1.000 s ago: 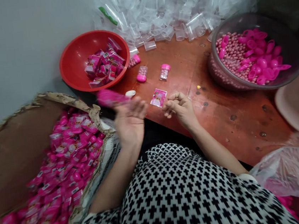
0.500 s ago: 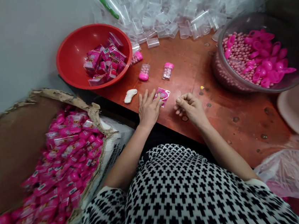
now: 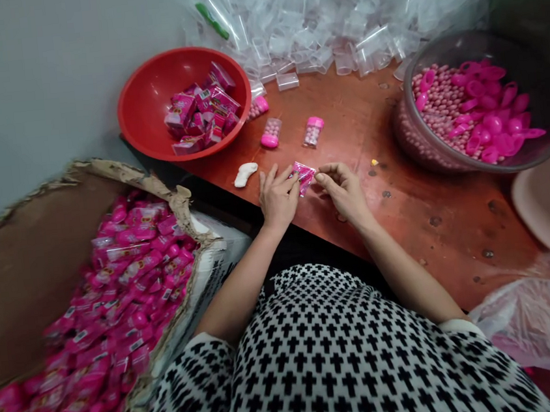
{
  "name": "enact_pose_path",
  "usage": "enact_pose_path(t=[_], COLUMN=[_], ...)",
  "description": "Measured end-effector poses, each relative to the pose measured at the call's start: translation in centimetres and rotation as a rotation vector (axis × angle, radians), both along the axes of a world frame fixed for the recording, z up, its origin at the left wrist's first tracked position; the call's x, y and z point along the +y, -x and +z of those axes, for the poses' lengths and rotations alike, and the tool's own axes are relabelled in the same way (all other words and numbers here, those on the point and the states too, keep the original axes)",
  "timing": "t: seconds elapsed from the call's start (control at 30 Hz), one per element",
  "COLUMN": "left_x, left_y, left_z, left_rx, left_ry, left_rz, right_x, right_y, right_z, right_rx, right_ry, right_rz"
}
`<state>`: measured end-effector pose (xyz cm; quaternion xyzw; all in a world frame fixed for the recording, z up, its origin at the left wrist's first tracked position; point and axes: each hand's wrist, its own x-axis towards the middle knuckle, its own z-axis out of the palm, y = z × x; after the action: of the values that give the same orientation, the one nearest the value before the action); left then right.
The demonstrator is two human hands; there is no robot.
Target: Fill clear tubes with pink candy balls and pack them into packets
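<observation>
On the wooden table lies a small pink printed label [image 3: 305, 178], its surface shiny and creased. My left hand [image 3: 279, 199] rests flat with fingers stretched out, the fingertips on the label's left side. My right hand [image 3: 344, 192] pinches at the label's right edge, thumb against forefinger. Just beyond stand or lie two clear tubes of pink beads with pink caps, a near-centre tube [image 3: 313, 132] and a left tube [image 3: 271, 132]; whether each is upright I cannot tell. A crumpled white scrap [image 3: 245, 174] is left of my left hand.
A red bowl [image 3: 134, 109] holds pink packets at the back left. Clear empty tubes [image 3: 366, 45] are heaped at the back. A dark bowl [image 3: 417, 152] with pink beads and caps stands right. A torn carton [image 3: 184, 209] of pink packed tubes is at left.
My right hand has moved left to the label's edge and pinches there. The label looks more creased and shiny. The whole view has shifted slightly; my left hand stays on the label.
</observation>
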<state>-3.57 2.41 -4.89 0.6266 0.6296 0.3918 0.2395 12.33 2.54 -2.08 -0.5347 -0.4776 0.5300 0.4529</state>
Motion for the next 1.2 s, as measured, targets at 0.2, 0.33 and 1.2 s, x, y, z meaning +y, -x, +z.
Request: enact_pose_path(t=[0.2,0.33,1.2], left_x=[-0.5,-1.4,-1.2], left_y=[-1.0,-1.2,1.6], left_z=[1.6,2.9,4.8], left_rx=[-0.222,-0.504,-1.389], left_ry=[-0.074,-0.069,0.571], left_rz=[0.069,0.017,0.402], right_x=[0.3,1.4,5.4], right_y=[0.4,1.3,0.2], right_z=[-0.3,-0.1,2.6], right_rx=[0.116,0.276,-0.861], right_ry=[0.005,0.007,-0.242], right_rz=[-0.053,-0.082,-0.015])
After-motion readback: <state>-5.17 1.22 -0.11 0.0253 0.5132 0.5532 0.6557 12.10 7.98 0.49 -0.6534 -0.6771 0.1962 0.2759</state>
